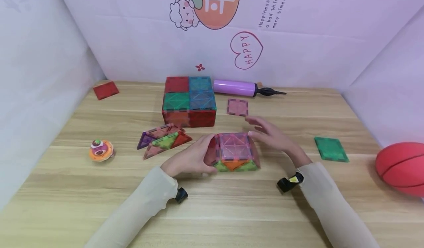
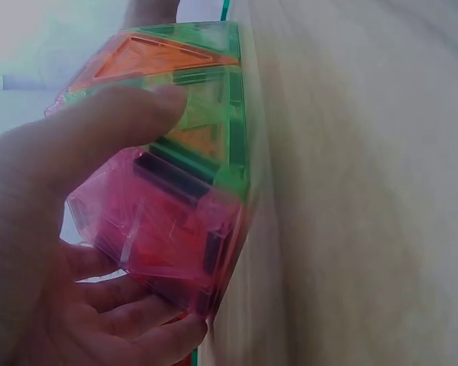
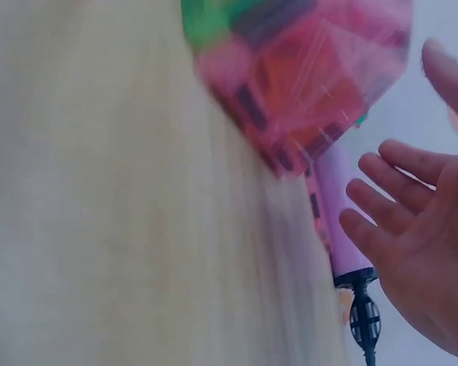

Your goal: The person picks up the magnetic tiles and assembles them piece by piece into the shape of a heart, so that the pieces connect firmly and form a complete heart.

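A low magnetic-tile block with sloping sides [image 1: 235, 146] stands on the wooden table, pink on top, orange and green triangles along its front. My left hand [image 1: 190, 158] holds its left end. In the left wrist view the thumb presses the green front [image 2: 206, 114], while the other fingers bend along the pink side [image 2: 160, 221]. To the right of the block, my right hand [image 1: 269, 134] is spread and holds nothing; the right wrist view shows its fingers [image 3: 397, 187] apart from the pink end.
Behind stands a larger magnetic-tile box [image 1: 189, 102], beside a purple hand pump [image 1: 235, 88]. Loose tiles include a pink square [image 1: 237, 107], a green one [image 1: 331, 149], a red one [image 1: 106, 90] and a joined tile group [image 1: 165, 139]. A small toy [image 1: 101, 150] and red ball [image 1: 402, 169] flank them.
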`<control>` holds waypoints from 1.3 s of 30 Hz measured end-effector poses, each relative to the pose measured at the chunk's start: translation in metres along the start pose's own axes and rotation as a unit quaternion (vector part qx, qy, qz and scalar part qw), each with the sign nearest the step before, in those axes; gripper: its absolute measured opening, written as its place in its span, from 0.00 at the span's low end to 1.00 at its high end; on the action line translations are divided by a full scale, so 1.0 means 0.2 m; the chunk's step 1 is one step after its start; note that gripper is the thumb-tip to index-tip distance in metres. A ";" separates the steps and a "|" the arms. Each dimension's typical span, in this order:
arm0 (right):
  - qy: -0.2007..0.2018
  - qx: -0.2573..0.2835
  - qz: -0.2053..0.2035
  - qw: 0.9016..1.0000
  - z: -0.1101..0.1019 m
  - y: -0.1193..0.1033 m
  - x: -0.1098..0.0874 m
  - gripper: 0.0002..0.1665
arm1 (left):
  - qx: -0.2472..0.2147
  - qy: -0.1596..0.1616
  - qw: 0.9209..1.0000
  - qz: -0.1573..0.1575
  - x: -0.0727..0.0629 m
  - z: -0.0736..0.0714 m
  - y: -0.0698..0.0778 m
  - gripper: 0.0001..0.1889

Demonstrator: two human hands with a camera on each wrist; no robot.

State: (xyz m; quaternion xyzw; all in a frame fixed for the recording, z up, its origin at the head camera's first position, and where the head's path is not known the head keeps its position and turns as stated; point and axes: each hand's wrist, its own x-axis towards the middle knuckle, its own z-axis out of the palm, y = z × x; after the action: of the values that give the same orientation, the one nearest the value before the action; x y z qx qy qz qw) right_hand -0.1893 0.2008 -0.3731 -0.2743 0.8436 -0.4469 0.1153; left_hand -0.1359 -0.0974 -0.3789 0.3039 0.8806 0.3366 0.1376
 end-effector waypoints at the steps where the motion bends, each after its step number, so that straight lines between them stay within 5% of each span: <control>1: 0.005 -0.012 0.010 1.000 -0.01 0.01 0.02 0.33 | -0.001 0.002 1.000 0.003 0.00 0.00 0.00 0.51; 8: 0.011 -0.065 0.064 0.996 -0.05 0.07 0.15 0.33 | 0.002 0.002 1.000 -0.012 0.00 0.00 0.00 0.52; 21: -0.017 -0.135 0.059 0.989 -0.06 0.10 0.26 0.38 | -0.002 -0.003 0.999 -0.038 0.00 0.01 0.00 0.54; 39: -0.061 -0.211 0.073 0.973 -0.11 0.12 0.13 0.37 | -0.011 -0.013 0.999 -0.028 0.01 -0.01 -0.02 0.55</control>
State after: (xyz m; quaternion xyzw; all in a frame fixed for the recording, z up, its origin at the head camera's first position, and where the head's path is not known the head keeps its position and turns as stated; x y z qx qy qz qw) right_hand -0.2284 0.2127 -0.3781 -0.2568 0.9280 -0.2320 0.1382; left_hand -0.1402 -0.0982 -0.3804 0.2822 0.8831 0.3379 0.1620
